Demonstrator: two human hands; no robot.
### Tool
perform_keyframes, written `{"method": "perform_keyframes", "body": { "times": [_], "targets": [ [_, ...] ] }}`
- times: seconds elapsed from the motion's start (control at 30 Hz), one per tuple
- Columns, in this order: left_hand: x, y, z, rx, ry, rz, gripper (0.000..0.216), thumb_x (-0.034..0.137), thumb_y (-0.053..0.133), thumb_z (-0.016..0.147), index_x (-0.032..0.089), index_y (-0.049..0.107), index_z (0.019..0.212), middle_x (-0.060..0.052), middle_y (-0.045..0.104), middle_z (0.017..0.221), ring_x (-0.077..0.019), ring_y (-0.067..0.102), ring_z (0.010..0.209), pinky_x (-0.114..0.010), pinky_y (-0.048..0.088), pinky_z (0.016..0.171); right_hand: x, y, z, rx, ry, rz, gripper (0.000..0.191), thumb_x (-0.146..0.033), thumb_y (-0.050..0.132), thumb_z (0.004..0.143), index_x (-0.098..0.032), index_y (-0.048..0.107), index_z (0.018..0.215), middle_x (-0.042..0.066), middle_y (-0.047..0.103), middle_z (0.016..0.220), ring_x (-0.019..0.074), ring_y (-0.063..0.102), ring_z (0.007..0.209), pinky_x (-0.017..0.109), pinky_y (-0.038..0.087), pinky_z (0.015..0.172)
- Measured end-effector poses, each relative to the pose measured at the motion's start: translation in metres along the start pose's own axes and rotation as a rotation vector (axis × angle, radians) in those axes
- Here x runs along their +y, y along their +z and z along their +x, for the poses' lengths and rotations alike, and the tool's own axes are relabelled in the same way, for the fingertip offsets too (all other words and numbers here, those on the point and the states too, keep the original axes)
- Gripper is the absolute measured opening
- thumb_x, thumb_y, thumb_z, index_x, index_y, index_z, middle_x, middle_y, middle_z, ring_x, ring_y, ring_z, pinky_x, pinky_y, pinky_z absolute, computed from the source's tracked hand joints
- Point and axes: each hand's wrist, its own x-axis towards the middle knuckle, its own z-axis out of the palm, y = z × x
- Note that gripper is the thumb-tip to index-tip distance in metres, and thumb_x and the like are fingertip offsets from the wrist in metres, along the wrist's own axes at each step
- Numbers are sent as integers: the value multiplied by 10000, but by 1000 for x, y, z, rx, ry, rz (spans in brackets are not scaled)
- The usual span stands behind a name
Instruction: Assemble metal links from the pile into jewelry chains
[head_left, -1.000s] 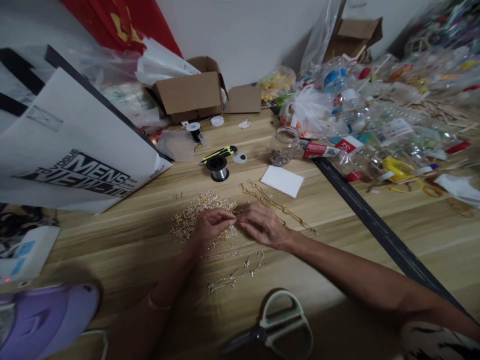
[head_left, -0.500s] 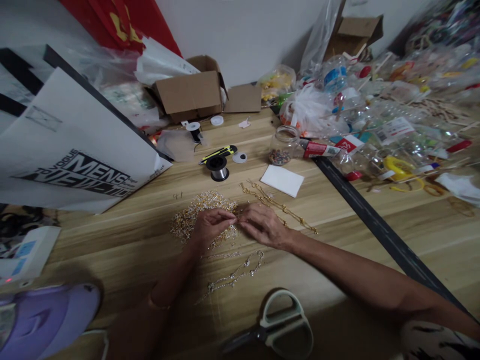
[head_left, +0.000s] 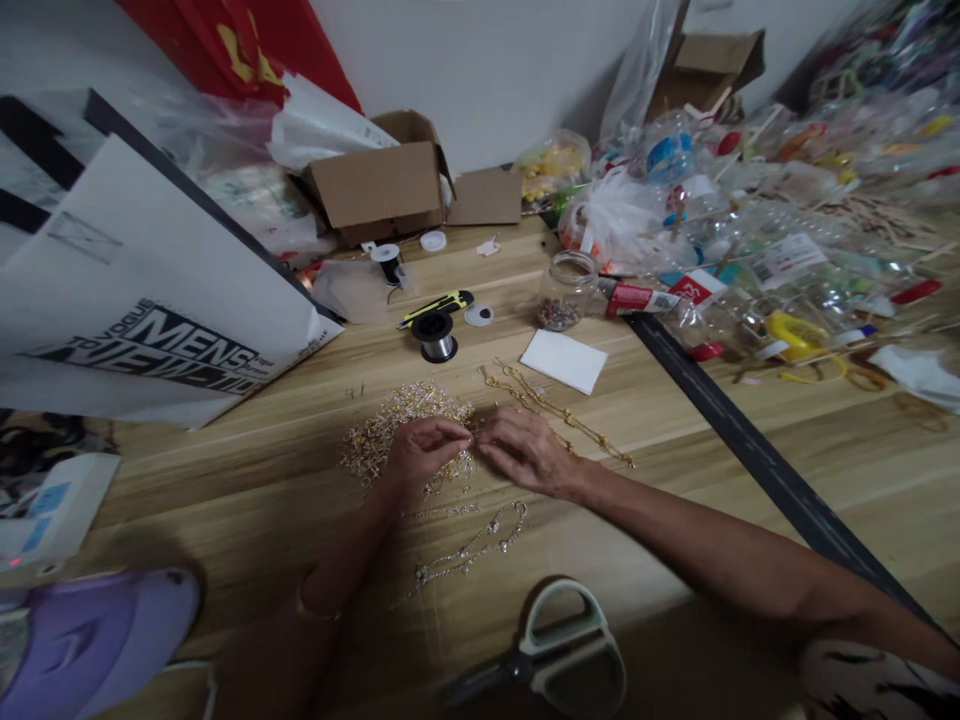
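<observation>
Fingers (head_left: 448, 431) of left hand (head_left: 415, 456) and right hand (head_left: 529, 451) pinch narrowly on a tiny indistinct piece (head_left: 473, 441), at the right edge of a gold-and-silver heap of small bits (head_left: 390, 425). Bare wood-grain counter (head_left: 285, 455) lies left, a flat black strip (head_left: 757, 450) right, a pale wall (head_left: 487, 75) behind.

I'm at a wood-grain table (head_left: 285, 480), dk strip (head_left: 750, 445) diag. across its R side; behind it I see a pale wall (head_left: 480, 70), red hanging (head_left: 300, 40) w/ yellow patch upper L; rm light's dim.
</observation>
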Motion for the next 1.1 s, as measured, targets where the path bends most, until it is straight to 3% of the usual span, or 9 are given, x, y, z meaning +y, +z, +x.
{"method": "perform_keyframes", "body": {
  "times": [0.37,0.8,1.1],
  "targets": [
    [-5,1,0,-36,121,57,63,164,710,669,142,697,727,-51,706,734,-144,645,692,-237,500,659,2,2,-1,24,-2,0,53,-176,492,888,-169,544,894,51,607,821,151,543,775,288,433,692],
    [2,1,-1,13,11,5,113,214,740,635,143,694,710,-50,721,734,-161,662,702,-261,523,683,-2,-1,1,27,12,5,72,-167,487,889,-159,556,908,63,615,829,155,546,775,289,446,692],
    [0,1,0,4,17,-6,97,191,737,636,140,703,712,-46,718,719,-152,656,683,-248,517,669,-1,-1,1,28,6,-1,74,-179,473,897,-167,546,901,60,615,831,156,549,775,284,446,682]
  ]
}}
